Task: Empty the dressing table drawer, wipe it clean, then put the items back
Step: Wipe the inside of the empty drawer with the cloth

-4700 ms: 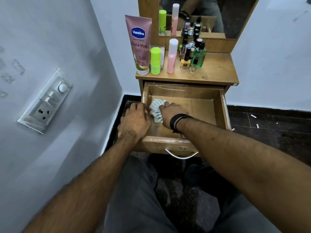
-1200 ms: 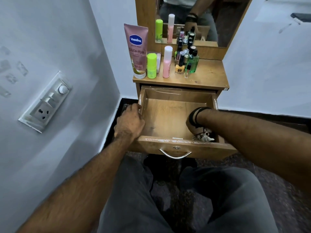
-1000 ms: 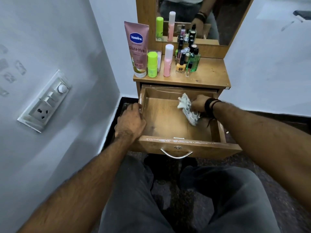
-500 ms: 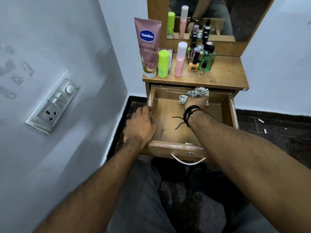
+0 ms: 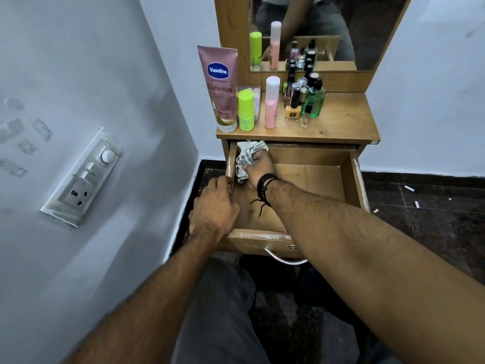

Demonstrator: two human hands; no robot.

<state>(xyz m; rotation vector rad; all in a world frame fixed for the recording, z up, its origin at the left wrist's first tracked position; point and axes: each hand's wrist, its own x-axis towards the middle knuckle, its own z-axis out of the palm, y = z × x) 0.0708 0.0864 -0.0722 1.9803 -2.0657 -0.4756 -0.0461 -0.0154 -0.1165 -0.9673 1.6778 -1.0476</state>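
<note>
The wooden drawer (image 5: 309, 177) is pulled out and holds nothing but my hand and the cloth. My right hand (image 5: 259, 166) presses a crumpled checked cloth (image 5: 246, 156) into the drawer's back left corner. My left hand (image 5: 214, 206) grips the drawer's left side wall near the front. On the dressing table top (image 5: 341, 122) stand a pink Vaseline tube (image 5: 219, 88), a green bottle (image 5: 246, 110), a pink spray bottle (image 5: 271, 102) and a cluster of small nail polish and perfume bottles (image 5: 301, 101).
A mirror (image 5: 328, 30) rises behind the bottles. A grey wall with a switch and socket panel (image 5: 84, 177) is close on the left. Dark floor (image 5: 420, 219) with small white bits lies to the right. The metal drawer handle (image 5: 286, 258) is above my knees.
My right hand has carried the cloth from the drawer's back middle to its back left corner. My left hand keeps its hold on the left side wall.
</note>
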